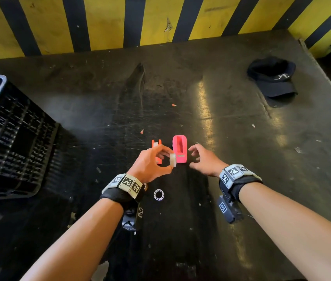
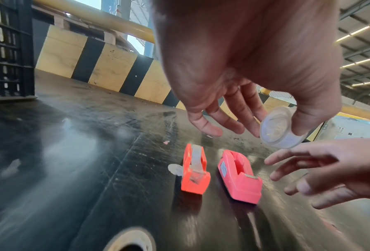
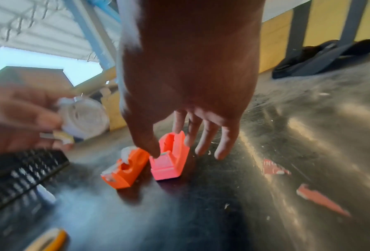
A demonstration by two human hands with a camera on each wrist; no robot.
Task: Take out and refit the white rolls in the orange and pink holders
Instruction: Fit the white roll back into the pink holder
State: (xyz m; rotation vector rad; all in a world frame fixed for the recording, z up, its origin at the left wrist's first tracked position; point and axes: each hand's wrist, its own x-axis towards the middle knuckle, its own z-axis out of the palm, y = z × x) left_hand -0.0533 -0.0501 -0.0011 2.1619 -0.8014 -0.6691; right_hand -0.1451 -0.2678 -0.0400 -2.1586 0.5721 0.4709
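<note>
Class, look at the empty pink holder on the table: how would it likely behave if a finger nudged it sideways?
The pink holder looks like small hollow plastic with no roll inside, so probably light. On the smooth, shiny table it would likely slide. It is narrow and stands on its base, so a high sideways push might tip it.

I am in an industrial shed or warehouse. My bench is a scuffed, dark work surface (image 1: 231,138) backed by a yellow-and-black hazard-striped barrier (image 1: 103,23). A black plastic crate (image 1: 8,138) sits on it at my left. Overhead I see a metal truss roof with strip lights (image 2: 360,30) and a yellow pipe rail (image 2: 106,20).
</note>
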